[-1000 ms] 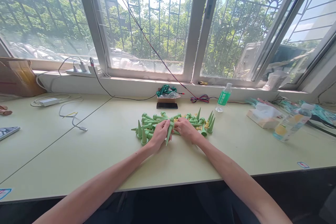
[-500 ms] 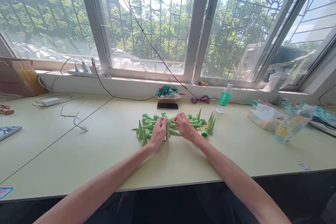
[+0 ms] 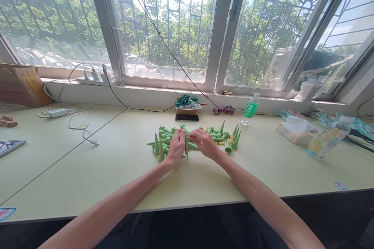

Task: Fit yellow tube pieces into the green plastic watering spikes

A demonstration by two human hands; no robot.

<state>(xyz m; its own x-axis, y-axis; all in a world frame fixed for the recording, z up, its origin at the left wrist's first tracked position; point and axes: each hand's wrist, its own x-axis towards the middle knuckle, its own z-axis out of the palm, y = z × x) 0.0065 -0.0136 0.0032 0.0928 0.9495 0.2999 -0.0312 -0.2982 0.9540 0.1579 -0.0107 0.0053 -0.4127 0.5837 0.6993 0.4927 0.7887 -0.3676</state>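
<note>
A pile of several green cone-shaped plastic spikes (image 3: 163, 136) lies on the pale table (image 3: 117, 171), with small yellow pieces (image 3: 230, 140) among them on the right. My left hand (image 3: 176, 148) is closed around one green spike (image 3: 186, 148), which points tip down towards me. My right hand (image 3: 204, 142) pinches at the top end of that same spike, fingers pressed together; whether a small piece is in them is hidden. Both hands meet over the middle of the pile.
A black phone (image 3: 187, 117) and a small box with green cord (image 3: 187, 103) lie behind the pile. A green-labelled bottle (image 3: 250, 109), a tissue box (image 3: 295, 130) and another bottle (image 3: 325, 140) are at right. Cables and a charger (image 3: 58, 113) lie at left.
The spike in my left hand has turned more upright, and my right hand's fingers have come in to its top end. The view shifted slightly.
</note>
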